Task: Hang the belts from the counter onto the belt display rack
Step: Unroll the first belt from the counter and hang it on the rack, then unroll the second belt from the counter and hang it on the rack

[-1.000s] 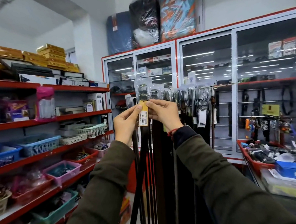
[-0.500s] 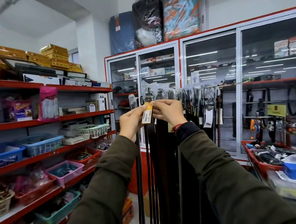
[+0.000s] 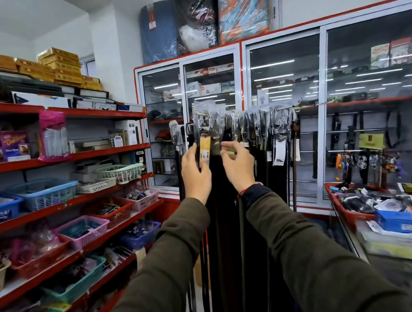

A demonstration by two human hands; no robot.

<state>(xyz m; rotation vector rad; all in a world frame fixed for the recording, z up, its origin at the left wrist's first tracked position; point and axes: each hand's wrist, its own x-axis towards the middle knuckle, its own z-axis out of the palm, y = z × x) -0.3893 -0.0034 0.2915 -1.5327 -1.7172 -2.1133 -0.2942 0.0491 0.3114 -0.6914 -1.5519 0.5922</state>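
Observation:
A row of dark belts (image 3: 229, 227) hangs from the horizontal rail of the belt display rack (image 3: 308, 104) in front of the glass cabinets. The leftmost belts have plastic-wrapped buckles (image 3: 205, 119) at the top. One of them carries a yellow price tag (image 3: 205, 148). My left hand (image 3: 195, 175) is raised to this belt, with thumb and fingers closed around the strap and tag just below the buckle. My right hand (image 3: 238, 165) hovers beside it with fingers curled and apart, holding nothing.
Red shelves (image 3: 86, 200) with plastic baskets line the left side. On the right a counter holds a red basket (image 3: 348, 215) of wrapped goods and a blue box (image 3: 402, 222). Glass-door cabinets (image 3: 290, 125) stand behind the rack.
Both hands were pinching the belt's top at the yellow tag. Now they have spread apart: the right hand has let go, while the left stays on the tag.

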